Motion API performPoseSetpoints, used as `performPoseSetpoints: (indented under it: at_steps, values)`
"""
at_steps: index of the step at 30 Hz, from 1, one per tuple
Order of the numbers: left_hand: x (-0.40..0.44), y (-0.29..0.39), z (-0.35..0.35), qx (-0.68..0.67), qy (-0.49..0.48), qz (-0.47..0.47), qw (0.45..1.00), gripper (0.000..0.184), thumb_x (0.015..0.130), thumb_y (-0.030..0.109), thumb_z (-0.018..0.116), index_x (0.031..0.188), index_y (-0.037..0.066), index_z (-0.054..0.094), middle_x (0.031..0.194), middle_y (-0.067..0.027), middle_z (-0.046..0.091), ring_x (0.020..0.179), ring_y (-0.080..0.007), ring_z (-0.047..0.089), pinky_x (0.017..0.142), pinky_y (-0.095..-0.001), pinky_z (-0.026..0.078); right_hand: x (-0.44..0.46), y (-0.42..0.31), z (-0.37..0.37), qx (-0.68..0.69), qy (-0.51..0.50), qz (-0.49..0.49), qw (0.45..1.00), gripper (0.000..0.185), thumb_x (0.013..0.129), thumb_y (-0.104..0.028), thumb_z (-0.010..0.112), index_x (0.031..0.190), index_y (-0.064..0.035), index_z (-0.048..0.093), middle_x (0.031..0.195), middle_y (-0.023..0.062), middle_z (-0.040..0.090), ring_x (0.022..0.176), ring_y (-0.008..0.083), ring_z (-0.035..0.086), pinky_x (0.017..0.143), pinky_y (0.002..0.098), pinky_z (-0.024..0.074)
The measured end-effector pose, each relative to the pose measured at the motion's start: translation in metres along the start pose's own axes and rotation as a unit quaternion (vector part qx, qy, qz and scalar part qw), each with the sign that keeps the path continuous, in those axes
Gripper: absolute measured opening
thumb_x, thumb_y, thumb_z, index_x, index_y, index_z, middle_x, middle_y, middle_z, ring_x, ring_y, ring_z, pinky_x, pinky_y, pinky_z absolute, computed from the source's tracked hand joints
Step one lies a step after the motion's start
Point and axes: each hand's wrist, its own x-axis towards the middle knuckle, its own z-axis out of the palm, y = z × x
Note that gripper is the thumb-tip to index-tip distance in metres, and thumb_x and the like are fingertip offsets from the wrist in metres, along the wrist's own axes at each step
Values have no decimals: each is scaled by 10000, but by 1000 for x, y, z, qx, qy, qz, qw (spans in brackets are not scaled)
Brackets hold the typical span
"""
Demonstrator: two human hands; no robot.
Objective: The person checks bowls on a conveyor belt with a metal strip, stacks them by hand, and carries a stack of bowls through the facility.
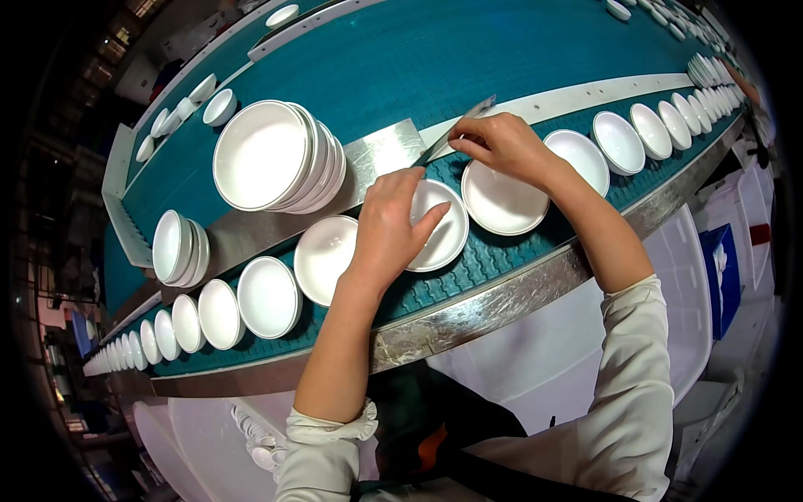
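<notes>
My left hand (389,222) is over the left edge of a white bowl (443,238) on the near green belt, its thumb spread from the fingers across the bowl's opening. Just behind another white bowl (502,205), my right hand (502,146) is bent, with thumb and fingertips close together. A thin, flat strip (481,107) shows beside those fingertips; whether they grip it is unclear. White bowls stand in a row to both sides, including one (324,259) left of my left hand.
A large stack of white bowls (259,155) and a smaller stack (171,248) stand at the left near a metal plate (381,155). The belt's metal edge (477,309) runs before me. Beyond lies a wide green belt (401,58). Someone's arm (743,85) shows far right.
</notes>
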Motion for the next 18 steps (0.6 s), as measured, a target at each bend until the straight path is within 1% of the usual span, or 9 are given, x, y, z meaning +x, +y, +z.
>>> performPoseSetpoints:
  at_steps: [6,8,9,10,12,13,16,18]
  values:
    - [-1,1,0,10,-13,7,1000,461,782,247,723,1129,-23,584,1087,-205,608,1019,-358,565,897,-421,434,0,1,2,2,-1,0,1000,185,862,-203,628,920,-39,691,760,131,692,657,264,668,604,342,515]
    - [-2,3,-1,18,-35,-15,999,470,781,259,722,1130,-23,584,1087,-205,610,1016,-358,564,896,-425,431,0,1,2,2,-5,6,1000,184,861,-200,629,921,-39,694,760,132,693,654,261,669,603,339,516]
    - [-2,3,-1,17,-44,-27,999,498,783,269,719,1162,-17,567,1116,-214,596,1040,-369,553,922,-430,422,0,-1,1,1,-5,6,1000,186,861,-202,630,921,-38,696,761,134,694,652,258,669,603,336,516]
    - [-1,4,-1,17,-44,-27,999,498,783,269,719,1162,-17,567,1116,-214,596,1040,-369,553,922,-430,422,0,-2,0,1,-6,5,1000,189,861,-204,631,921,-38,698,763,135,695,649,256,670,603,334,517]
    - [1,4,0,8,23,-10,1000,552,779,241,719,1199,-50,511,1152,-230,564,1080,-381,518,946,-442,402,0,-3,-1,5,-10,9,1000,191,863,-206,630,922,-37,698,764,136,695,649,256,669,603,333,517]
    - [2,3,-2,16,25,-18,999,588,779,238,718,1234,-50,482,1211,-237,530,1127,-384,493,968,-443,389,0,-4,-1,9,-14,13,1000,193,865,-208,629,923,-37,697,765,136,695,650,256,669,603,332,517]
    - [3,2,-3,16,38,-25,999,598,771,245,725,1232,-50,486,1229,-235,526,1144,-384,490,981,-445,382,0,-3,-1,4,-12,5,1000,195,867,-210,629,927,-38,696,765,135,695,650,253,669,602,330,516]
    - [2,0,-1,11,31,-23,999,601,762,251,734,1224,-50,495,1234,-233,528,1162,-382,483,988,-445,378,0,-3,-1,1,-13,3,1000,195,866,-209,630,927,-36,696,766,135,695,650,253,668,601,329,515]
